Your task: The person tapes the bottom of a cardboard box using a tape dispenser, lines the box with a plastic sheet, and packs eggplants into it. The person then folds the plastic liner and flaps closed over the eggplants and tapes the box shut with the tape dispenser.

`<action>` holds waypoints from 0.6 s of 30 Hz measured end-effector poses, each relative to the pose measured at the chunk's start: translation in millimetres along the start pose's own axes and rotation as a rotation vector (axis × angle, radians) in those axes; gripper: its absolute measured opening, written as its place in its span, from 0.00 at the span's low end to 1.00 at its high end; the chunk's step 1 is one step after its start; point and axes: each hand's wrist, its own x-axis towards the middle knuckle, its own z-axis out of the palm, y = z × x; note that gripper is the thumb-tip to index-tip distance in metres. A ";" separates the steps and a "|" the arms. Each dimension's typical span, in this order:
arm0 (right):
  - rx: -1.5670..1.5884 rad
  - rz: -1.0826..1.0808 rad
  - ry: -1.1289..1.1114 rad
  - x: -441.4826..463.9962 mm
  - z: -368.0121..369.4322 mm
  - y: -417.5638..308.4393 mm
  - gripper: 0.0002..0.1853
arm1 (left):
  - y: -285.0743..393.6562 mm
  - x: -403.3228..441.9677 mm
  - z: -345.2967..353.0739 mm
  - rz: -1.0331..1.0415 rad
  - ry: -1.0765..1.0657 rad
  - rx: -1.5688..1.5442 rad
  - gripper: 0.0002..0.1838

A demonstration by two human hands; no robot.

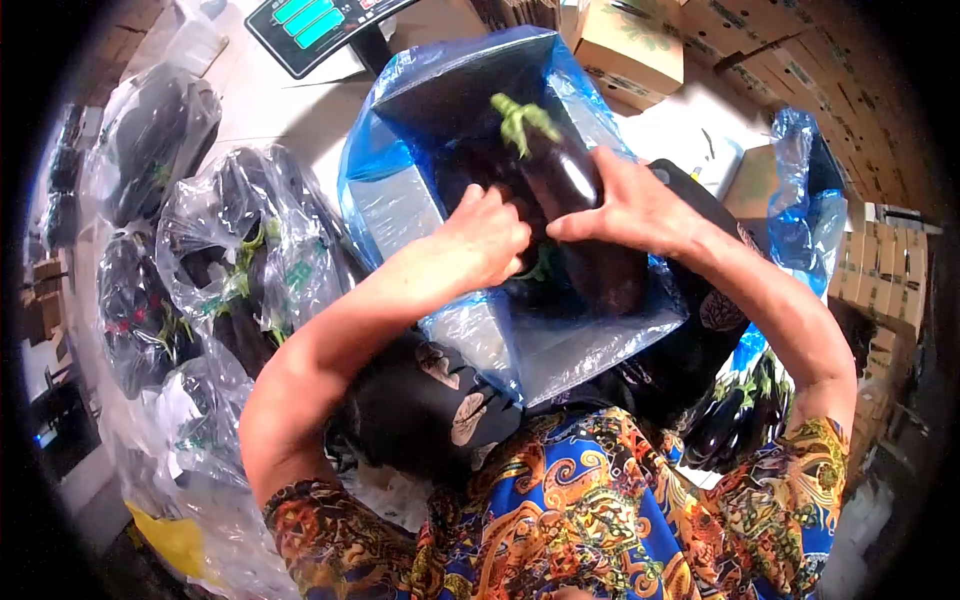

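Note:
An open box [587, 362] lined with a blue plastic bag [362, 190] stands in front of my body, with dark eggplants inside. My right hand [632, 205] is wrapped round the side of a large glossy eggplant [560, 178], whose green stem end points up and away from me. Under that hand another eggplant [612, 275] lies along the near right part of the box. My left hand [490, 238] is inside the box with its fingers curled down among the dark eggplants. What those fingers grip is hidden.
Clear plastic bags of eggplants [240, 250] lie on the left. A scale with a lit display [312, 22] stands beyond the box. A closed carton [628, 48] is at the far right, and stacked cartons [885, 270] line the right. Loose slim eggplants [745, 415] lie near my right elbow.

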 end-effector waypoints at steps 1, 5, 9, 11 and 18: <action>-0.066 0.022 -0.014 5.7 8.0 2.3 0.45 | -1.3 -3.0 5.4 0.045 0.039 0.046 0.11; -0.143 0.064 -0.026 13.3 35.6 -1.7 0.48 | -10.1 -1.5 13.4 0.031 0.000 0.104 0.12; -0.183 0.026 -0.001 20.8 49.5 6.2 0.49 | -13.1 -8.2 9.1 0.046 0.062 0.012 0.11; -0.188 0.066 -0.017 28.9 58.3 15.7 0.53 | -13.7 -10.9 8.9 0.061 0.061 0.034 0.10; -0.255 0.162 -0.183 49.3 68.3 23.7 0.57 | -16.3 -14.2 12.1 0.044 0.119 -0.016 0.10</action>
